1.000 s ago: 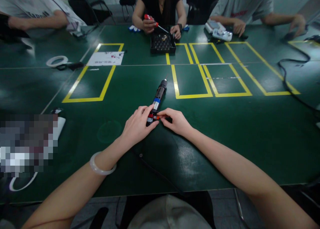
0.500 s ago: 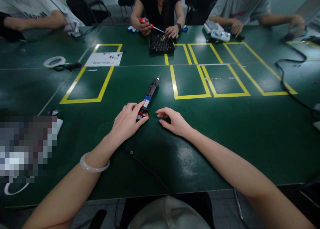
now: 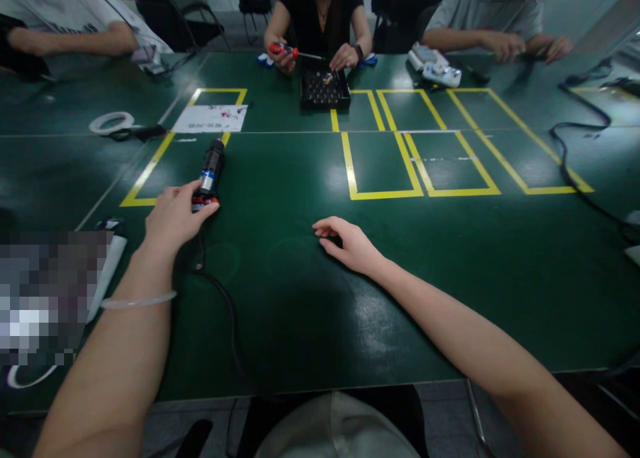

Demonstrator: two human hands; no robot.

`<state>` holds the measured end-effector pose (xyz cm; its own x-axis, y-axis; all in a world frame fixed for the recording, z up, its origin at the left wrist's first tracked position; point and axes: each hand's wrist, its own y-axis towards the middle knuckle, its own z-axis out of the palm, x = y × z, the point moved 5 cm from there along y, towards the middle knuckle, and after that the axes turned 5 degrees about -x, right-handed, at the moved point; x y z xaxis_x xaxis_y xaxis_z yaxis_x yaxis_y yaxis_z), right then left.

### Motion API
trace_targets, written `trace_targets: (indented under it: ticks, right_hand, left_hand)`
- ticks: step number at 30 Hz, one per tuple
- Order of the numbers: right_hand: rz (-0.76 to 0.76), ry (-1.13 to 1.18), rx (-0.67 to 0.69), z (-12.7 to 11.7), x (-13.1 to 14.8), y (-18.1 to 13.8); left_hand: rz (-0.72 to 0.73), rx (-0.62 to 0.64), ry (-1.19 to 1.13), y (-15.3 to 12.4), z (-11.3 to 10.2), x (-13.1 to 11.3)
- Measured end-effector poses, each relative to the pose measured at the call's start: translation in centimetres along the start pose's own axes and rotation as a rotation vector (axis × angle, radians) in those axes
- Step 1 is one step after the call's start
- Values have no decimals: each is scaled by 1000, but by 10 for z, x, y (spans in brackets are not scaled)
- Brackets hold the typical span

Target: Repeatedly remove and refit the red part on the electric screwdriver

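Screwdriver (image 3: 209, 173), electric, corded, lies toward the table's (image 3: 280, 298) left edge on the yellow tape outline (image 3: 150, 168), tip pointing away. My left hand (image 3: 173, 218) grips its rear end. Right hand (image 3: 350, 243) rests loosely open mid-table, holding nothing. No workpiece near me; driving not started, I'd judge.

Head view: worn on the person's head, facing forward and down
Nearness: close over the green tabletop (image 3: 300, 298), co-workers at far edge
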<state>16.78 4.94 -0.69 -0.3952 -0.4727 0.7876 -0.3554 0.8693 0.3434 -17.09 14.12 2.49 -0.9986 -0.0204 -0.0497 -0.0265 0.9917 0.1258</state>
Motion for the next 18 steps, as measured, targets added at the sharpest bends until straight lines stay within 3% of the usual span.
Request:
trace_targets:
  ticks: [5,10,15,18]
  right_hand:
    - [3,-1,4,0,1,0]
    - [4,5,-10,-1,3,0]
    - [-3,1,-10,-1,3,0]
    - [-11,-7,-10,-1,2,0]
  left_hand:
    - [-109,-52,54,2,0,33]
    - [-50,-183,105,-10,-6,23]
    - [-68,-163,101,-13,-6,14]
    - [-155,-190,79,-9,-4,20]
